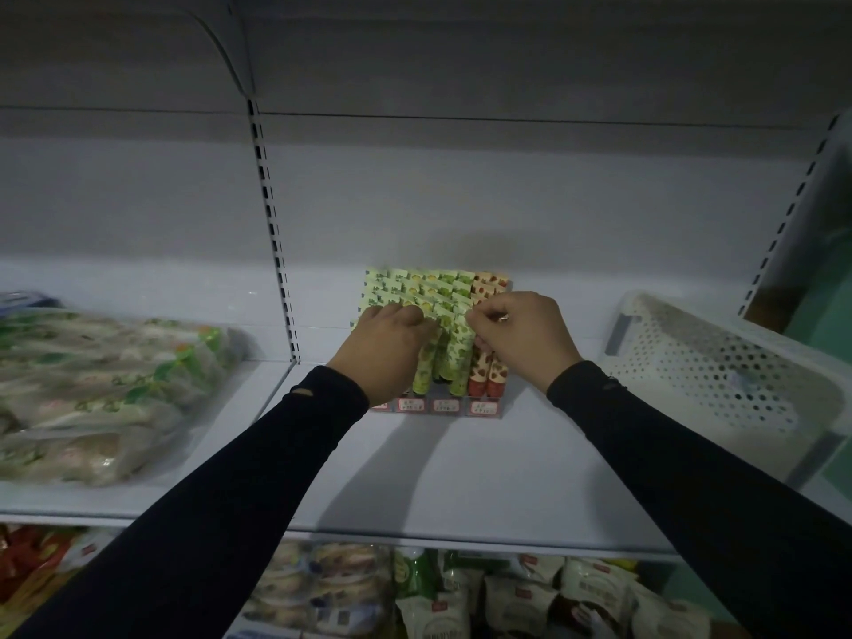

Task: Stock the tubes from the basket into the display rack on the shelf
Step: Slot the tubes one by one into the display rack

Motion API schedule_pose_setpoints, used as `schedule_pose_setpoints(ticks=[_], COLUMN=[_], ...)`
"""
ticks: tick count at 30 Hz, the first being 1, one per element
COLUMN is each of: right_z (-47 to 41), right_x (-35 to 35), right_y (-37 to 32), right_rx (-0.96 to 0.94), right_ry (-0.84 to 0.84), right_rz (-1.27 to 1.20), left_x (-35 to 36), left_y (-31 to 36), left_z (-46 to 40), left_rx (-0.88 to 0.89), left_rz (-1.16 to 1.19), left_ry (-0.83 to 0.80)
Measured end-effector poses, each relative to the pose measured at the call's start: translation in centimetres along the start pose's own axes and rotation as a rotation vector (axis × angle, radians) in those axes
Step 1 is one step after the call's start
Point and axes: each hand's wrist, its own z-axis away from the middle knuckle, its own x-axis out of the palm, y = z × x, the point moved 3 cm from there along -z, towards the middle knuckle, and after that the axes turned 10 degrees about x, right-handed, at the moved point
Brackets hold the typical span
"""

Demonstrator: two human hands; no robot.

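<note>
A clear display rack (438, 404) with small label cards along its front stands in the middle of the white shelf (461, 477). It holds rows of upright tubes, green ones (461, 362) on the left and middle and red ones (488, 373) on the right. My left hand (387, 348) lies over the left rows, its fingertips curled onto the tops of the green tubes. My right hand (521, 336) pinches the flat top of a front green tube between thumb and fingers. The white perforated basket (719, 371) sits on the shelf at the right; its inside is not visible.
A large clear bag of packaged goods (101, 398) fills the shelf's left bay behind a slotted upright (276, 232). Packets (461, 592) crowd the shelf below. Bare shelf lies in front of the rack and between rack and basket.
</note>
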Motion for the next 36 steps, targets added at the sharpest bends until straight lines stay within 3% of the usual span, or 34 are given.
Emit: schedule_pose_setpoints(ticks=[7,22,28,36], right_z=[0.1,-0.5,-2.1,-2.2], right_x=[2.2,4.4,4.1,4.0], right_y=[-0.7,-0.9,-1.2,-0.8], right_rx=[-0.094,-0.066,-0.005,-0.018], right_ry=[0.04,0.015,-0.065,-0.045], right_rz=[0.176,0.472,0.474,0.468], left_x=[0.1,0.3,-0.2,0.2], left_y=[-0.4,-0.5,-0.3,-0.3], left_z=[0.2,0.5,0.7,0.6], left_rx=[-0.026,-0.04,-0.055,-0.061], left_rz=[0.042,0.111,0.14,0.136], left_ry=[-0.006,0.028,0.024,0.035])
